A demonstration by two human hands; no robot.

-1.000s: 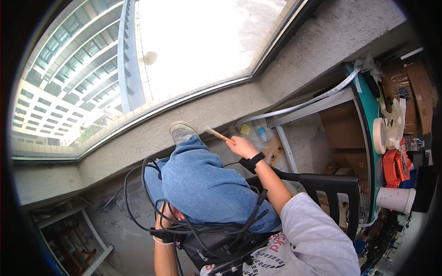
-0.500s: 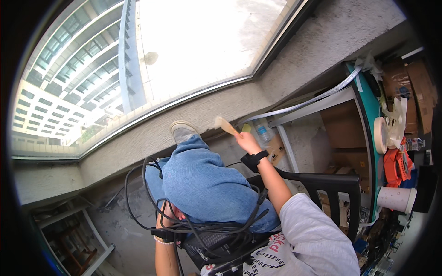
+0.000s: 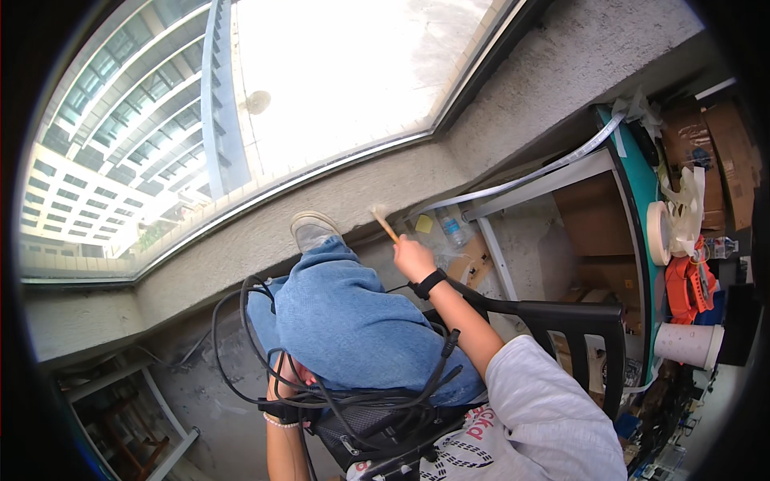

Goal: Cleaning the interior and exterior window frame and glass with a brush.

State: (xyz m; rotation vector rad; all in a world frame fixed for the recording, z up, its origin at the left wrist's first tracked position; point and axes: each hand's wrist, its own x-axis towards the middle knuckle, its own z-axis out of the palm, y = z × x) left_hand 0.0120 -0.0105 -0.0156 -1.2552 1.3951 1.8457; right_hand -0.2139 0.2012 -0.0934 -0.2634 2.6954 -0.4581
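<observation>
My right hand is closed round the handle of a wooden brush. The pale bristles point up and away from me, over the edge of the concrete window ledge; whether they touch it I cannot tell. To the left of the brush, my raised foot in a light shoe rests against the ledge. My left hand is low beside my jeans-clad leg, partly behind black cables. Its fingers are mostly hidden.
A black chair armrest lies right of my arm. Beyond it stands a green-edged table with a tape roll, an orange item and a paper cup. A plastic bottle is below the ledge.
My right hand has moved left and slightly toward me with the brush. The brush has turned from its broad face to a narrower side. My left hand stays in nearly the same place.
</observation>
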